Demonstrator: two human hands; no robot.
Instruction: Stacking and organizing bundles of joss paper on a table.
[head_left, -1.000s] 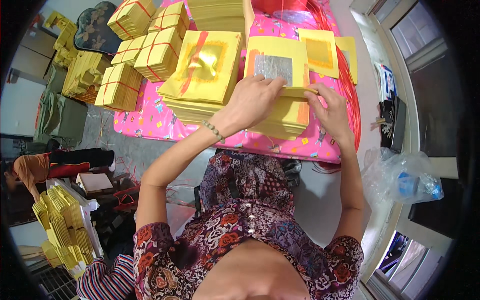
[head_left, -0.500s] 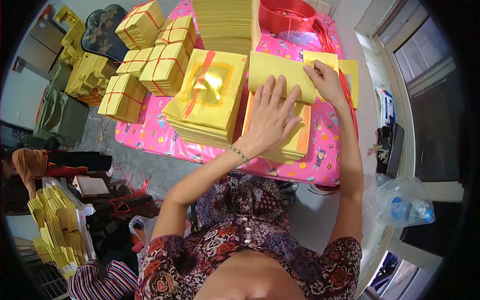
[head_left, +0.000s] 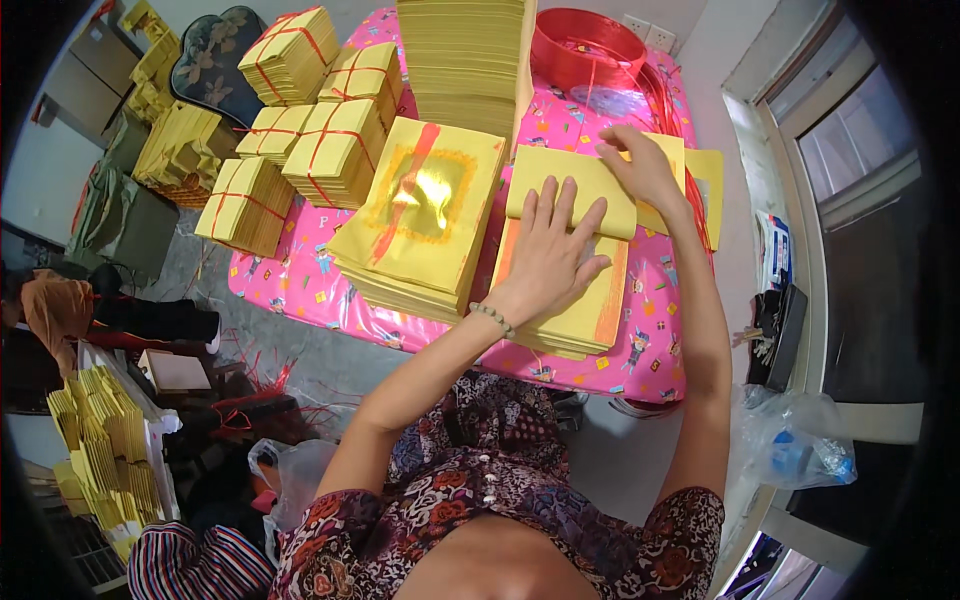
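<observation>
Your left hand [head_left: 548, 262] lies flat with its fingers spread, clamped on nothing, pressing a plain yellow paper sheet, folded over in a wide band [head_left: 588, 175]. Your right hand [head_left: 642, 165] is bent over that sheet's far right corner; you cannot tell from here whether its fingertips pinch the paper. The sheet sits on a squared stack of yellow paper with orange-red edge marks [head_left: 575, 325], at the near edge of a table under a pink printed plastic cover [head_left: 655, 300].

To your left is a thicker yellow stack topped with a shiny gold square [head_left: 430, 200], then small yellow paper blocks tied crosswise with red strips [head_left: 330, 155]. Beyond your hands stands a glossy red round ring [head_left: 588, 50], clear crumpled plastic at its foot.

On your right, a clear plastic bag [head_left: 800, 435] holds something blue. Low on your left, a pale-sided tray or box [head_left: 160, 440] carries rows of folded yellow paper [head_left: 105, 440]; near it, a whitish see-through bag [head_left: 300, 475] shows a pinkish-red item, its kind unclear.
</observation>
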